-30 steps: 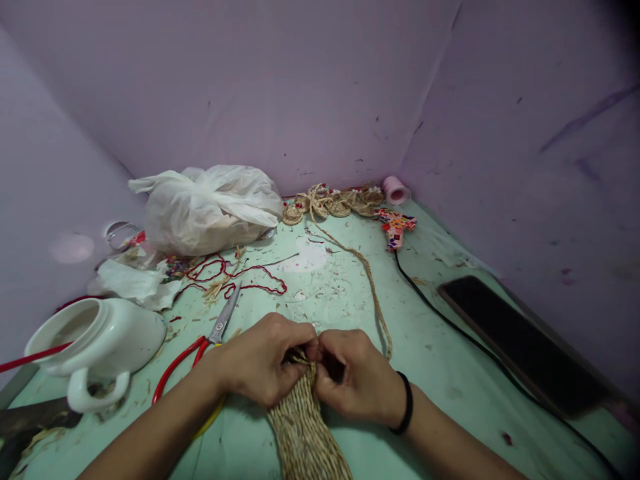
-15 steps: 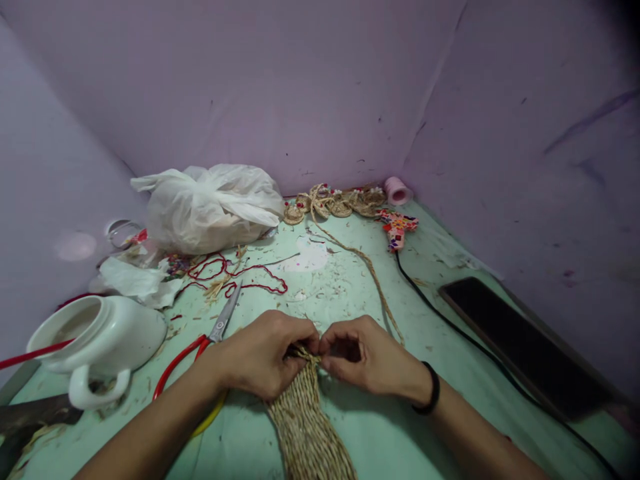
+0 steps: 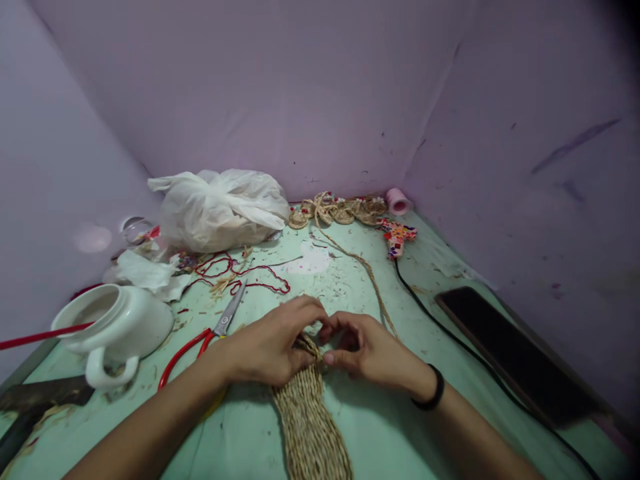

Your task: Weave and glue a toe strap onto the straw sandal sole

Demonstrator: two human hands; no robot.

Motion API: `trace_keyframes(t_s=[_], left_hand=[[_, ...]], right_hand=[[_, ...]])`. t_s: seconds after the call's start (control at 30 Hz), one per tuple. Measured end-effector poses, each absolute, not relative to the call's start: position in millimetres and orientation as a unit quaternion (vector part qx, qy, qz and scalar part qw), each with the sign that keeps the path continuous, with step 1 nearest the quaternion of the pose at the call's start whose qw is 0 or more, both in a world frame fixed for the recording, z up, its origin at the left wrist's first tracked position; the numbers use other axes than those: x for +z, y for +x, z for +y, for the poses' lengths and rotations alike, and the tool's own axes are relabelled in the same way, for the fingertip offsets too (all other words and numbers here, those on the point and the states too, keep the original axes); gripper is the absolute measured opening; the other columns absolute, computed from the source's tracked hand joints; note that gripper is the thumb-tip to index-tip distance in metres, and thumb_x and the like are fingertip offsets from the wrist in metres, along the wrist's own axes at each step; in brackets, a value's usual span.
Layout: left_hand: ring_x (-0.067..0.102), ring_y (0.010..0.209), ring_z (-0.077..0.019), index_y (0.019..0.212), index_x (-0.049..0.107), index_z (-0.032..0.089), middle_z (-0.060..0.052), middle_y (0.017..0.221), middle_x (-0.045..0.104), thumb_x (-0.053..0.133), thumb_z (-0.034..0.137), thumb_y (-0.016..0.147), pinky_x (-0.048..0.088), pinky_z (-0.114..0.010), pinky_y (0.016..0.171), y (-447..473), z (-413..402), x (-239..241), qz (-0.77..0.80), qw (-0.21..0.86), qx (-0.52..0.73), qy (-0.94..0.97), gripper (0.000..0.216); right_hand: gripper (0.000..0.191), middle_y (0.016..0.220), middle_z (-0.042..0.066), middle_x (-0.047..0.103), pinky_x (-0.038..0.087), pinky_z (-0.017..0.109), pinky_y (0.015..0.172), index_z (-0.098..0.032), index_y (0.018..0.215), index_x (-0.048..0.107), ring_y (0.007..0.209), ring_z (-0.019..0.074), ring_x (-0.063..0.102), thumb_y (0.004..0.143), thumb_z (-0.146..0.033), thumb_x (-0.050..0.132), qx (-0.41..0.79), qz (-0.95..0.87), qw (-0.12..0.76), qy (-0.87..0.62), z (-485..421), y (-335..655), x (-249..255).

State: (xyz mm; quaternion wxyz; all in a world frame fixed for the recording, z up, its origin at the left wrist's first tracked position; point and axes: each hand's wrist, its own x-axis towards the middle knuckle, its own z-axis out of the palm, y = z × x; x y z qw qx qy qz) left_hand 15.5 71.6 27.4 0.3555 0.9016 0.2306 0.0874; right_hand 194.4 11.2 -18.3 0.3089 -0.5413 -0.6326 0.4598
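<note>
Left fingers (image 3: 306, 313) gripping woven strip (image 3: 313, 427), right fingers (image 3: 344, 360) at its far corner

The left forearm (image 3: 165, 417) and right forearm (image 3: 467, 420) angle inward from the near side. The left hand (image 3: 273, 343) arches, fingers bent; the right hand (image 3: 373, 350) points left, thumb and index fingertips apart.

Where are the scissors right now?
In the head view, the scissors lie left of centre on the green tabletop, between the white pot and the left hand, partly hidden by the left forearm.
</note>
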Motion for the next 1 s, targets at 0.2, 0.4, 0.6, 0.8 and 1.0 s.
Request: trace_keyframes(t_s=[0.2,0.4,0.6,0.8,1.0], left_hand=[[0.052,0.074,-0.014,0.081,0.057,0.016,-0.002,0.08,0.06,0.052,0.02,0.075,0.043,-0.027,0.067,-18.9,59.9,37.2,0.446,0.293,0.222,0.816,0.009],[0.042,0.05,-0.0101,0.071,0.055,0.015,0.003,0.056,0.051,0.056,0.028,0.07,0.03,-0.021,0.045,-37.4,17.1,5.3,0.572,0.372,0.168,0.712,0.013],[0.041,0.049,-0.009,0.09,0.054,0.02,0.006,0.057,0.047,0.054,0.015,0.068,0.028,-0.02,0.045,-24.4,6.8,-4.6,0.555,0.39,0.245,0.693,0.022],[0.045,0.051,-0.0064,0.099,0.053,0.017,0.002,0.077,0.055,0.054,0.011,0.066,0.035,-0.019,0.046,-7.9,29.4,-14.2,0.463,0.488,0.333,0.661,0.033],[0.047,0.048,-0.0062,0.091,0.052,0.016,0.002,0.074,0.054,0.053,0.016,0.068,0.036,-0.019,0.044,-3.0,37.8,-33.7,0.471,0.563,0.345,0.585,0.023]], right_hand=[[0.009,0.058,-0.001,0.057,0.034,0.022,0.046,-0.017,0.072,0.059,0.049,0.0101,0.046,0.073,-0.025,0.057,0.4,-0.629,0.312,-0.589,10.1,188.1,-19.8],[0.013,0.069,0.001,0.063,0.039,0.024,0.05,-0.018,0.078,0.058,0.055,0.0125,0.053,0.068,-0.025,0.061,0.387,-0.636,0.297,-0.598,3.3,175.7,-24.3],[0.023,0.076,-0.001,0.061,0.039,0.022,0.047,-0.02,0.092,0.055,0.051,0.01,0.05,0.069,-0.021,0.06,0.403,-0.624,0.348,-0.572,-4.4,163.4,-22.5],[0.02,0.06,-0.003,0.055,0.037,0.023,0.046,-0.018,0.091,0.053,0.049,0.0117,0.048,0.073,-0.027,0.057,0.358,-0.59,0.42,-0.589,-3.1,178.9,-29.7],[0.02,0.075,0.002,0.058,0.043,0.026,0.051,-0.018,0.092,0.054,0.054,0.013,0.051,0.073,-0.025,0.057,0.261,-0.624,0.399,-0.619,-1.2,183.8,-39.1]])
